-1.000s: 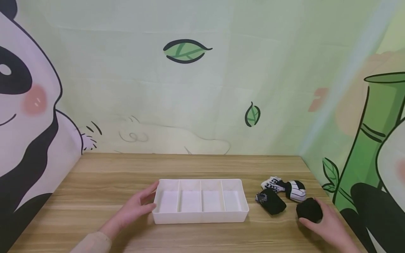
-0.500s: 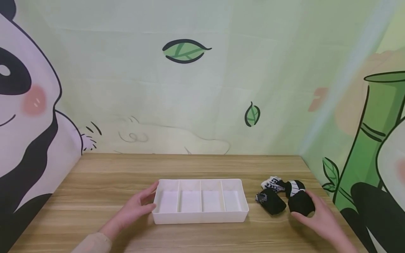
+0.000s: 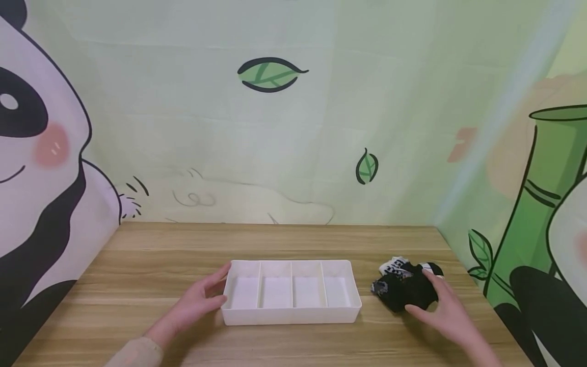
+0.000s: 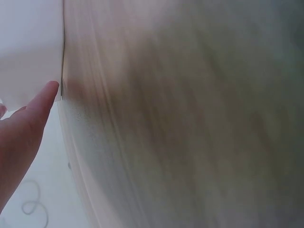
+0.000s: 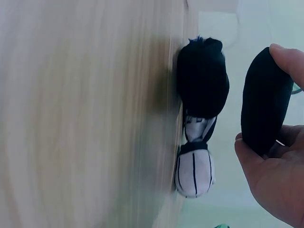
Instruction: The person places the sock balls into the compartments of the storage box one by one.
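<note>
A white box (image 3: pixel 292 316) with several compartments stands mid-table in the head view. My left hand (image 3: pixel 197 300) holds its left end, the thumb at the front corner and fingers at the rear one. In the left wrist view, a straight digit touches the box wall (image 4: pixel 31 71). My right hand (image 3: pixel 447 316) pinches a black rolled sock (image 5: pixel 266 102) between thumb and fingers, raised off the table. Below and beyond it lie another black rolled sock (image 5: pixel 202 78), a white rolled sock with black stripes (image 5: pixel 194 173) and a black-and-white patterned one (image 3: pixel 393 266), partly covered.
The wooden table (image 3: pixel 275 239) runs back to a printed cloth wall (image 3: pixel 298 127) with leaf and panda drawings. A side wall with a bamboo picture (image 3: pixel 545 204) borders the table's right edge, near the socks.
My right hand has carried the black rolled sock leftward, from the right of the other socks to in front of them. The left hand and the box have stayed put.
</note>
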`<state>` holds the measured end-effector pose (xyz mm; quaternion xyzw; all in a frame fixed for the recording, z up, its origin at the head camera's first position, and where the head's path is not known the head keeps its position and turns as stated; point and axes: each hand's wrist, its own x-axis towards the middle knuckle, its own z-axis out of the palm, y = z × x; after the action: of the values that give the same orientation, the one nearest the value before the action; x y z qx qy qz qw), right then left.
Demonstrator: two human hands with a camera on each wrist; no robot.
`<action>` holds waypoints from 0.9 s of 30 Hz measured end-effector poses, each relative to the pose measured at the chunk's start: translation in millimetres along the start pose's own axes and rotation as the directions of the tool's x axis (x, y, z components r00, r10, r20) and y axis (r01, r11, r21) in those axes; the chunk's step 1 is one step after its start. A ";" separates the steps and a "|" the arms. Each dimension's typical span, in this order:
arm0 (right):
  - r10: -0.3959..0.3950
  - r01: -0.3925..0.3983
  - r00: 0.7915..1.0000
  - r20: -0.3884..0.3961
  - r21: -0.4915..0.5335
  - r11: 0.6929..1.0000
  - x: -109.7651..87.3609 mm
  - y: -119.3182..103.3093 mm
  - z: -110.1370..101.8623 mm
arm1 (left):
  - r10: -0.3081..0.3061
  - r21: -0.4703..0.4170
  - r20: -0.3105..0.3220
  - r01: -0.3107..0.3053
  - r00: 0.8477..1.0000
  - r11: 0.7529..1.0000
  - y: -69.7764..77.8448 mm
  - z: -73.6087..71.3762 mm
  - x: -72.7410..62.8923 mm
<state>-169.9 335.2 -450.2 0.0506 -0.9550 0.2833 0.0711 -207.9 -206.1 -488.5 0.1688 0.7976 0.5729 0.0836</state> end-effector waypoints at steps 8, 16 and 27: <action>-0.046 0.046 0.999 0.000 0.032 0.998 4.1 -11.3 5.0 | 0.012 -0.001 0.001 -0.012 1.000 1.000 -2.6 0.4 0.4; -0.110 0.110 0.994 -0.019 0.033 0.993 9.8 -21.1 9.0 | -0.004 -0.001 -0.007 0.004 1.000 1.000 -1.5 -0.2 0.0; -0.191 0.191 0.982 -0.004 0.043 0.981 18.8 -34.4 14.7 | -0.001 -0.020 0.001 0.001 1.000 1.000 -1.1 0.6 0.0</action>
<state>-185.3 297.4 -440.9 0.1436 -0.9393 0.2960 0.0969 -207.9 -205.8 -489.7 0.1681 0.7919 0.5807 0.0861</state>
